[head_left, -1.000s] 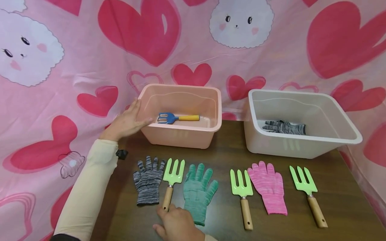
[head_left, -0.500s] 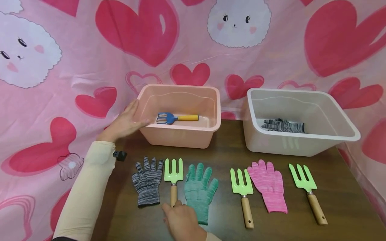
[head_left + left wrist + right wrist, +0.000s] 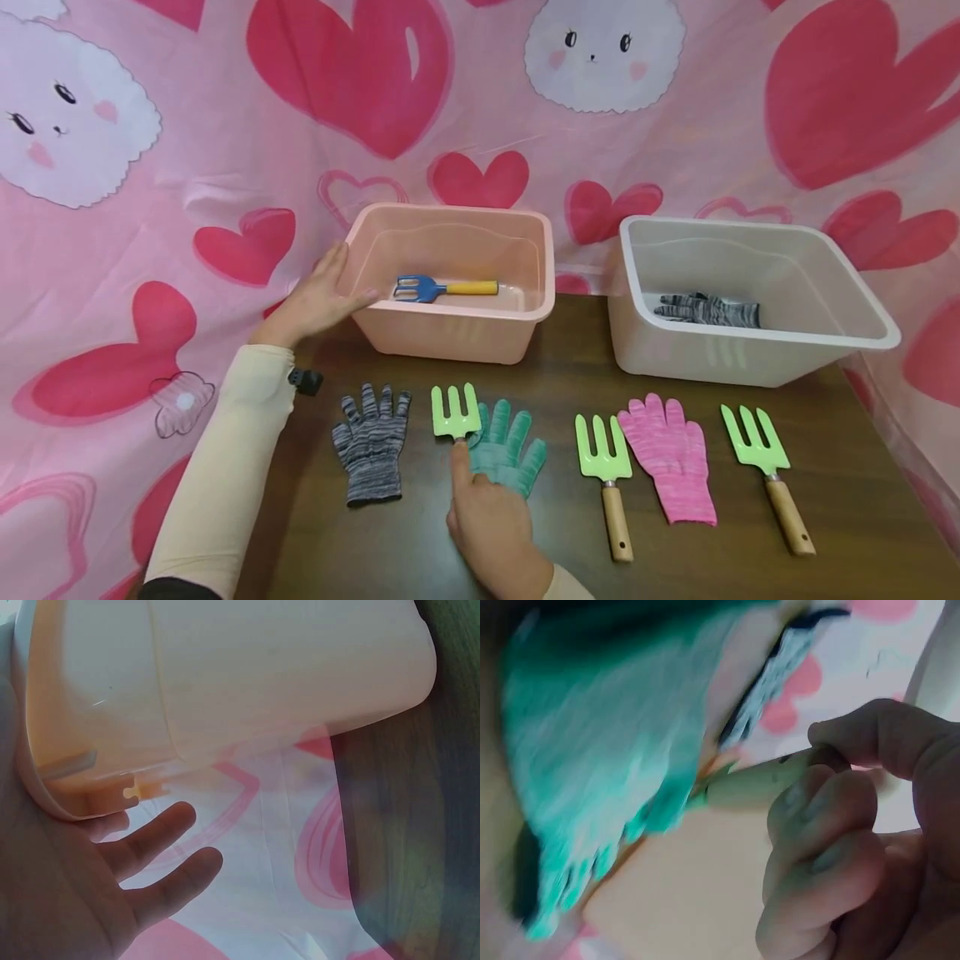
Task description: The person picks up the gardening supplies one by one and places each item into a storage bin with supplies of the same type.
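Observation:
In the head view my right hand (image 3: 491,525) grips the wooden handle of a green hand fork (image 3: 456,417), index finger stretched along it. Its tines point away from me, and the hand covers most of the handle. The right wrist view shows fingers curled at the handle (image 3: 750,780). A teal glove (image 3: 506,454) lies beside and partly behind this fork and hand. My left hand (image 3: 311,300) rests against the left corner of the pink bin (image 3: 450,333), fingers extended in the left wrist view. Inside that bin lies a blue hand fork with a yellow handle (image 3: 471,287).
A grey striped glove (image 3: 371,450) lies at the left of the table. To the right are a second green hand fork (image 3: 606,454), a pink glove (image 3: 671,458) and a third green hand fork (image 3: 765,450). The light grey bin (image 3: 705,354) holds another grey striped glove (image 3: 708,311).
My right hand has gone from the handle's end to gripping the handle, and the fork has moved right, close against the teal glove. My left hand has stayed at the pink bin.

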The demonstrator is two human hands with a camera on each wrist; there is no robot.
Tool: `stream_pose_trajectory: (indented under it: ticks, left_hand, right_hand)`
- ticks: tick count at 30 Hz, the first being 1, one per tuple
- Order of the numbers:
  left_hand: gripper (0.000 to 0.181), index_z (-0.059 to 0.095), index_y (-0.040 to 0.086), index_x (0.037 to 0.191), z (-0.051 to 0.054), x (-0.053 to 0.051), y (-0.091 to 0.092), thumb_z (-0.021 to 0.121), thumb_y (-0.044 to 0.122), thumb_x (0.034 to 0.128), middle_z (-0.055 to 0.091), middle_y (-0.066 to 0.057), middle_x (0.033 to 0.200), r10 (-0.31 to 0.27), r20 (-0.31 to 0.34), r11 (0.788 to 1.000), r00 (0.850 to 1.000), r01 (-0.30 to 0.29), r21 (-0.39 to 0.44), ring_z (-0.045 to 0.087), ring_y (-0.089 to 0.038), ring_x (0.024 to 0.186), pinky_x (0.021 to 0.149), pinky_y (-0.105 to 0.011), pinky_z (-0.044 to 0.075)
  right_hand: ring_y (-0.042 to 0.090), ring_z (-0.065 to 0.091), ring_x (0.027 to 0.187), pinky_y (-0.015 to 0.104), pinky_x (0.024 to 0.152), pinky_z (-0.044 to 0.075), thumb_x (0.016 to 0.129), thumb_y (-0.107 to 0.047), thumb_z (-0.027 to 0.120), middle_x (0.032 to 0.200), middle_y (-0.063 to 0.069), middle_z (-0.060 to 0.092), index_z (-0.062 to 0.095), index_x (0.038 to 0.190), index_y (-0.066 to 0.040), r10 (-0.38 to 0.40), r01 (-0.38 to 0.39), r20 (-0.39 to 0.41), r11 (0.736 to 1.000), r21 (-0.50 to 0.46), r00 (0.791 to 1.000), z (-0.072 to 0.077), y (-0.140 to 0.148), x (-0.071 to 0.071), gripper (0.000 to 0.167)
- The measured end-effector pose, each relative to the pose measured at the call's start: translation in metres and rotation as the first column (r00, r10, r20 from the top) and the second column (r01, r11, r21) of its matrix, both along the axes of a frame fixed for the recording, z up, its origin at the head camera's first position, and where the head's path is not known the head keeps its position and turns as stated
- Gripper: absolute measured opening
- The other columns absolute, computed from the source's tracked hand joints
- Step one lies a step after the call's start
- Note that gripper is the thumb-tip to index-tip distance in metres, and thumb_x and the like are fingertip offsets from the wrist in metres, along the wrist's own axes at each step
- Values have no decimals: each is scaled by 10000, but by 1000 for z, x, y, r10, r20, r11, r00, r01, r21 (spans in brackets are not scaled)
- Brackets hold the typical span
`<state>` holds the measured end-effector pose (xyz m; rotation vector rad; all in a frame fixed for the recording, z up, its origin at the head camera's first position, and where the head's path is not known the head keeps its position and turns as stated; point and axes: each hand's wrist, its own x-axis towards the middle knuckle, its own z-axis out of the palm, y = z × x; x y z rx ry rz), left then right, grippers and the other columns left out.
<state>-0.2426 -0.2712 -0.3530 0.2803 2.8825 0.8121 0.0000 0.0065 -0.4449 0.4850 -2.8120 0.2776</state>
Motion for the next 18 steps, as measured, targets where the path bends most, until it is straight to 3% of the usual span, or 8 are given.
stream_pose_trajectory:
  ticks: [1,4,8,13,18]
  left_hand:
    - [1136,-77,145,1618,0,0,0,610,677,886,-62,-108,1688,3,-1,1000,1000,-3,2,25,-400,1522,1155,-665,135]
    - [1128,-73,143,1619,1,0,1,613,666,891,-64,-105,1688,5,0,1000,1000,-5,8,29,-402,1522,1155,-665,140]
    - [1117,-68,140,1619,1,0,1,610,658,898,-72,-101,1688,2,1,1000,1000,-2,6,19,-392,1524,1160,-656,135]
    - [1112,-71,138,1617,1,1,1,605,657,903,-85,-94,1687,4,6,1000,1000,-4,7,-2,-373,1528,1163,-652,128]
    - [1087,-61,138,1620,2,1,2,606,630,917,-78,-89,1688,5,0,1000,1000,-5,15,3,-371,1529,1168,-644,127]
  right_hand:
    - [192,493,397,333,325,357,676,-191,804,568,24,504,616,1233,-67,-31,31,-3,999,-34,1000,1,4,-2,601]
    - [237,515,410,370,342,376,646,-177,774,573,28,519,653,1009,-41,-93,93,5,991,-93,996,0,19,-9,407]
    - [246,504,431,390,365,396,672,-158,718,599,23,480,601,828,-63,-134,148,99,978,-149,986,-2,39,-17,216]
    - [257,560,507,423,432,463,781,-92,651,668,45,531,652,1002,3,-138,193,222,950,-246,965,-4,57,-25,241]
    - [349,677,830,516,677,561,924,-66,638,967,165,675,661,1242,30,-44,165,313,913,-373,949,-5,71,-36,333]
